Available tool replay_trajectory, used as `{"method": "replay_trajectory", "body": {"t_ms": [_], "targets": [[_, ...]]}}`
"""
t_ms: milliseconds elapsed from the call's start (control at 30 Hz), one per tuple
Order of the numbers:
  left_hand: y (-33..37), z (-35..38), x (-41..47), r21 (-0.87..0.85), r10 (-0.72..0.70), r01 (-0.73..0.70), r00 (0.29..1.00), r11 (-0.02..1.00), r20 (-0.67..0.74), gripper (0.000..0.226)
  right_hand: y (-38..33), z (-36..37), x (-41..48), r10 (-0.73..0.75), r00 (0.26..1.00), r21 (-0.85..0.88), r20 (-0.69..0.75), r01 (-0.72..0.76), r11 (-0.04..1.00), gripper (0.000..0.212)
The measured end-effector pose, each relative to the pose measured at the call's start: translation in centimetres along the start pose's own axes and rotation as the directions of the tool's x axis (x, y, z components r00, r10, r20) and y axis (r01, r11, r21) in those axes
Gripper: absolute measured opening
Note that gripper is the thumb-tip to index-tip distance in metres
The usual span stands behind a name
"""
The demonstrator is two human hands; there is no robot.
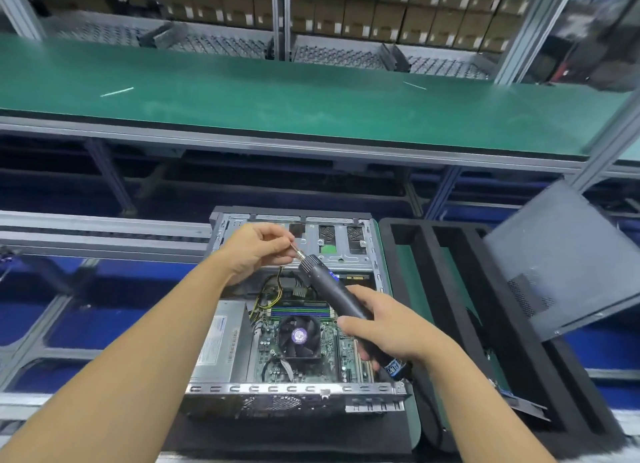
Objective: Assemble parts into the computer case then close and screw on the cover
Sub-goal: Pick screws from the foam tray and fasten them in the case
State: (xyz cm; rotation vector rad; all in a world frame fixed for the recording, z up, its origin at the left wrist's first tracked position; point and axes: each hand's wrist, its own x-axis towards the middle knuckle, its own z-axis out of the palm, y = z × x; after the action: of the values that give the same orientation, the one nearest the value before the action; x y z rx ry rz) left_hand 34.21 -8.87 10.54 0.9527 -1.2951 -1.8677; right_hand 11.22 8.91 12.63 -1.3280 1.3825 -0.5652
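A long green-matted bench on a grey aluminium frame runs across the far side. Rows of brown cardboard boxes are stacked on the shelving behind it.

On the near work surface lies the open grey metal computer case. Inside it are a silver power supply box on the left and a black round cooling fan on the green board.

Just right of the case sits a black slotted foam tray. The dark grey flat metal cover panel leans tilted in its far right part.

Both forearms reach over the case. The right hand wraps around the body of a black cylindrical electric screwdriver, angled up towards the far left. The left hand pinches the screwdriver's thin metal bit between thumb and fingertips, above the case's far bays.
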Motion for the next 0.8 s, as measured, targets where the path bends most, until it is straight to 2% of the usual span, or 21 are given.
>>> {"method": "replay_trajectory", "body": {"t_ms": [133, 333, 433, 600, 733, 800], "targets": [[1.1, -1.4, 0.1, 0.256, -0.028, 0.016, 0.999, 0.966, 0.044, 0.022, -0.5, -0.3, 0.3, -0.003, 1.0, -0.053, 0.021, 0.004, 0.999, 0.024], [2.7, -1.7, 0.3, 0.567, -0.061, 0.001, 0.994, 0.824, 0.087, 0.012, -0.6, -0.8, 0.9, -0.007, 1.0, -0.158, 0.005, 0.007, 0.987, 0.032], [2.4, -1.3, 0.4, 0.566, -0.036, -0.015, 0.996, 0.825, 0.078, 0.011, -0.5, -1.1, 1.3, -0.013, 1.0, -0.195, -0.007, 0.011, 0.981, 0.036], [0.9, -0.7, 0.3, 0.421, 0.035, -0.042, 0.999, 0.906, 0.024, 0.023, -0.3, -1.9, 2.1, -0.019, 1.0, -0.21, -0.016, 0.015, 0.978, 0.039], [0.6, -0.5, 0.3, 0.506, 0.064, -0.086, 0.996, 0.858, 0.061, 0.022, -0.3, -2.7, 2.8, 0.016, 0.999, -0.307, -0.049, -0.03, 0.951, 0.059], [0.8, -0.3, 0.2, 0.562, 0.073, -0.102, 0.995, 0.82, 0.075, 0.022, -0.4, -3.0, 3.1, 0.021, 0.999, -0.345, -0.05, -0.037, 0.938, 0.058]]}}
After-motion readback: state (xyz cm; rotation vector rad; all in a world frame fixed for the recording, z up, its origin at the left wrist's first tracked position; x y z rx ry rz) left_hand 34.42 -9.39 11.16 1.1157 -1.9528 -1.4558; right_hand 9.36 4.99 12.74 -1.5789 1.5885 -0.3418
